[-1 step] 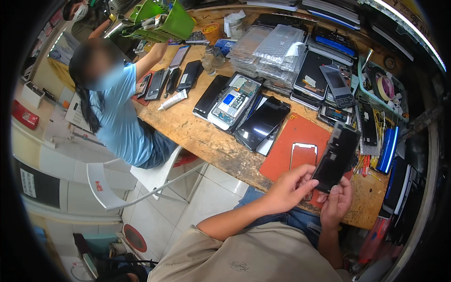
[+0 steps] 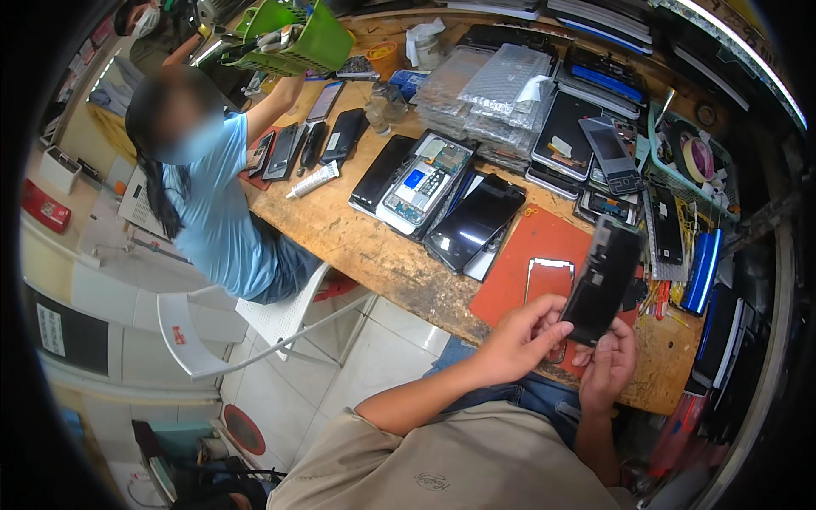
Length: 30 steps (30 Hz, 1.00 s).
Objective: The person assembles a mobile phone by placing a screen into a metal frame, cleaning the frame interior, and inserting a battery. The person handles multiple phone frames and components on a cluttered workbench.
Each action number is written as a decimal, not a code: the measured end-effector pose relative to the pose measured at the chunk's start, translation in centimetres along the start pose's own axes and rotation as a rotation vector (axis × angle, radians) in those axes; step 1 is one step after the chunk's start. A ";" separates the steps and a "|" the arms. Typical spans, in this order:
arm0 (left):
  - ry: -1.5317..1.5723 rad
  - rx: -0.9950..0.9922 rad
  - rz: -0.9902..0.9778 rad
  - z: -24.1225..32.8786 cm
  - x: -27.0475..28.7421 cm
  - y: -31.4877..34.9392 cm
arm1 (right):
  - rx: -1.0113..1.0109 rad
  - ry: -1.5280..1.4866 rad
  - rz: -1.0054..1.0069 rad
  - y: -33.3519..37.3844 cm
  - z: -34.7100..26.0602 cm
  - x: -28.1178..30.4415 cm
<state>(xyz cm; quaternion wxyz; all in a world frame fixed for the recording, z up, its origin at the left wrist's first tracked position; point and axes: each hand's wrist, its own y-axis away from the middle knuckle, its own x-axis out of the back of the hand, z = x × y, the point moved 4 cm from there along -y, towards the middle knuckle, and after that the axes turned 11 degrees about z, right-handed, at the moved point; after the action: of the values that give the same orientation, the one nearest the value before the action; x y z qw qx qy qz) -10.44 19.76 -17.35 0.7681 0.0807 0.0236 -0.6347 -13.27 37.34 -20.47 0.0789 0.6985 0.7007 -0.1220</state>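
Observation:
A dark phone screen panel (image 2: 603, 280) is held up between my two hands over the near right of the bench. My left hand (image 2: 534, 333) grips its lower left edge with thumb and fingers. At the lower right corner, my right hand (image 2: 609, 361) is closed on the same panel. Beneath lies an orange-red work mat (image 2: 510, 285), partly covered by my hands. On the mat rests a thin phone frame (image 2: 548, 270), its lower part hidden by my left hand. Left of the mat, a black phone screen (image 2: 476, 223) leans beside an opened phone with bare circuitry (image 2: 425, 178).
Bubble-wrapped packs (image 2: 501, 85) are stacked at the back. A green basket (image 2: 735, 174) with tape rolls stands at the right. A person in a light blue shirt (image 2: 212, 195) sits at the left, an arm raised beside a green crate (image 2: 293, 42). A white tube (image 2: 314, 180) lies nearby.
The panel in my hands has shifted slightly to the left and its angle has changed a little. Both hands keep their hold on it.

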 end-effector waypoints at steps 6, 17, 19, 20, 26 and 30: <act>0.040 0.055 0.054 -0.6 1.2 -0.3 | -0.071 0.101 -0.066 -0.2 0.3 -0.2; 0.055 0.026 0.066 -0.6 1.1 -0.1 | -0.130 0.105 -0.030 0.1 0.4 -0.7; 0.104 0.042 0.092 -0.5 1.2 0.3 | -0.131 0.117 -0.070 0.3 0.3 -0.8; 0.116 0.064 0.108 -0.5 1.2 0.4 | -0.138 0.118 -0.085 0.3 0.2 -0.8; 0.069 0.028 0.141 -0.6 1.5 0.1 | -0.063 0.115 -0.104 0.0 -0.4 -1.3; 0.031 0.006 0.153 -0.6 1.9 0.0 | -0.030 0.140 -0.125 -0.1 -0.4 -1.3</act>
<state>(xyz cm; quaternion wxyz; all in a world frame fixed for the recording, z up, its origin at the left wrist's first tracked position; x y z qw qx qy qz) -9.99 18.02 -18.16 0.8138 0.0942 0.0273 -0.5728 -13.35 36.22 -19.67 0.0323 0.6591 0.7484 -0.0672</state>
